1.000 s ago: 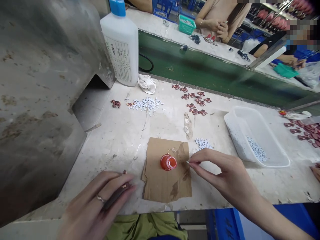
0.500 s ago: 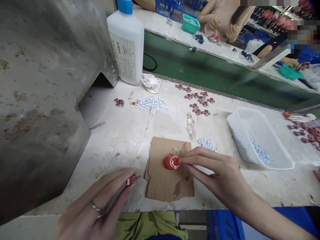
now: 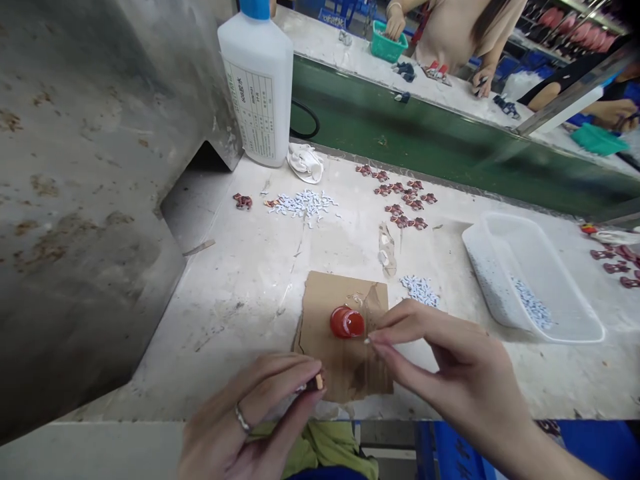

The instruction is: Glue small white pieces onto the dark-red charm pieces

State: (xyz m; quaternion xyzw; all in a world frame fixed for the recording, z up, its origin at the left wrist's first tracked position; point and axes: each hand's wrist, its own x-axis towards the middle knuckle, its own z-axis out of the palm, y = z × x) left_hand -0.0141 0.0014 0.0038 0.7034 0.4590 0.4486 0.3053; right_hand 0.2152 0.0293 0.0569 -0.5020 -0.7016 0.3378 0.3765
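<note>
My left hand (image 3: 260, 407) pinches a small brown figurine (image 3: 316, 382) with an orange-tan patch, over the table edge at the lower left of the cardboard. Between the thumb and finger of my right hand (image 3: 445, 367) is a tiny whitish piece (image 3: 368, 341), just right of a small red cup (image 3: 354, 325). The cup lies tilted on a piece of brown cardboard (image 3: 320, 300). A small pile of pale blue pieces (image 3: 420, 291) is beyond my right hand. A larger pale pile (image 3: 305, 204) and several brown figurines (image 3: 410, 197) lie farther back.
A white bottle with a blue cap (image 3: 257, 87) stands at the back left, beside a metal housing (image 3: 90, 187). A translucent bin (image 3: 535, 280) with pale pieces is on the right. Another person's hand (image 3: 395, 23) is in a green basket (image 3: 389, 48) across the green divider.
My left hand has moved right with the figurine, closer to the cardboard. My right hand has drawn slightly away from the cup, with the whitish piece now visible. The person opposite has reached into the basket.
</note>
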